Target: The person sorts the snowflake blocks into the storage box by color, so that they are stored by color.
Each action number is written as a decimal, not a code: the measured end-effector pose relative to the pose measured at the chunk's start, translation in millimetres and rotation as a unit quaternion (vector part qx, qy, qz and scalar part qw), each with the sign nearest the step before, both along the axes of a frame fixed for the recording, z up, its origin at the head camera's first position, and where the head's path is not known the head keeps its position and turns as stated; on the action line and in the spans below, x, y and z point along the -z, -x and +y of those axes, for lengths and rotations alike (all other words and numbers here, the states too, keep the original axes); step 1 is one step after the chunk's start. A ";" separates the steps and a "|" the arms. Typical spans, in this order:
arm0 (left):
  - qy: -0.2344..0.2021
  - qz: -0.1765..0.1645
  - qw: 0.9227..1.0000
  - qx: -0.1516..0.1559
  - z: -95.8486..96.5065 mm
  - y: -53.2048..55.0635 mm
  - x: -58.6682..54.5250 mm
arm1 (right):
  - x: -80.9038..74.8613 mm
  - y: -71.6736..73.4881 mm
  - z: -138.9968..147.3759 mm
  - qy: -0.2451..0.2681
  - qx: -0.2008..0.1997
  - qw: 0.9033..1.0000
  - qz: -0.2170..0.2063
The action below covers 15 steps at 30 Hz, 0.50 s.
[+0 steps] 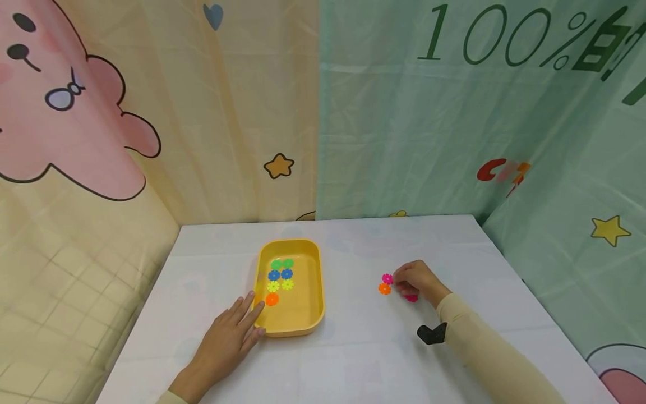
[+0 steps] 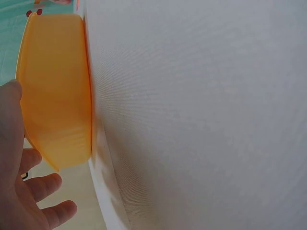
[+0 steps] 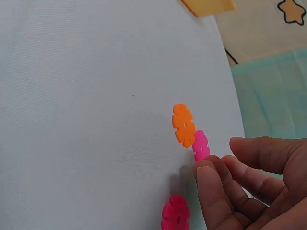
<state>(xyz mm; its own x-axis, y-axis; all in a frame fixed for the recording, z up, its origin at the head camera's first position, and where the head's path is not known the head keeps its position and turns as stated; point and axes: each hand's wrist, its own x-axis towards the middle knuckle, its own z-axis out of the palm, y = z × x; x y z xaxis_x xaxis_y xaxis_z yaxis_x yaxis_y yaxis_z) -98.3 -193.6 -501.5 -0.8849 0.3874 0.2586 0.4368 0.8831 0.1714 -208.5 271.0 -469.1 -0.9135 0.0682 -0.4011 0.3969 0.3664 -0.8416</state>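
Note:
A yellow tray [image 1: 312, 317] holds rows of flower-shaped plastic discs: two green, two blue, two yellow-green and one orange disc [image 1: 272, 299]. My left hand [image 1: 222, 342] rests at the tray's left rim, fingers spread; in the left wrist view, fingers [image 2: 9, 96] touch the tray's edge. To the tray's right, my right hand [image 1: 418, 279] hovers low over loose discs. A second orange disc [image 3: 183, 125] overlaps a pink disc [image 3: 201, 145] beside its fingertips. Below the hand lies a darker pink disc [image 3: 175, 213]. The right fingers bend loosely, with nothing visible between them and the thumb.
The discs and tray stand on a white-covered table [image 1: 353, 359]. Printed curtains [image 1: 252, 112] hang behind its back edge and along both sides. A black strap piece [image 1: 432, 334] sticks out from the right sleeve.

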 end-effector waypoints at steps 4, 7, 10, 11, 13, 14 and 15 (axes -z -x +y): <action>0.000 0.009 1.000 0.000 0.7 -0.5 -0.8 | 3.8 0.3 -4.9 -0.012 0.000 1.000 -0.006; 0.000 0.010 1.000 0.001 1.1 -0.3 -0.7 | 6.0 0.6 -8.2 -0.021 0.001 1.000 -0.009; -0.002 0.004 1.000 0.000 1.4 0.0 -0.4 | 5.5 0.1 -12.0 -0.031 -0.007 0.999 -0.003; -0.002 0.001 1.000 -0.001 1.5 0.1 -0.4 | 4.8 -0.2 -13.2 -0.037 -0.013 0.999 0.001; -0.003 -0.005 1.000 -0.004 1.6 -0.1 -0.7 | 3.9 -0.6 -16.2 -0.053 -0.024 0.998 0.009; -0.003 -0.009 1.000 -0.005 1.7 -0.1 -0.9 | 3.7 -0.8 -17.5 -0.062 -0.030 0.998 0.014; -0.004 -0.011 1.000 -0.006 1.8 -0.2 -1.1 | 3.6 -0.9 -18.7 -0.072 -0.039 0.996 0.020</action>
<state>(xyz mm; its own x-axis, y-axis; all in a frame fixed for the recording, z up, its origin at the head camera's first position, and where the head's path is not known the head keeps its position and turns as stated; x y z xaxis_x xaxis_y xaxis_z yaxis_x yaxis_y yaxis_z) -98.2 -191.7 -500.4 -0.8950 0.3749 0.2417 0.4224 0.8865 0.1889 -207.6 252.3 -472.7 -0.9334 0.0509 -0.3552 0.3296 0.5134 -0.7924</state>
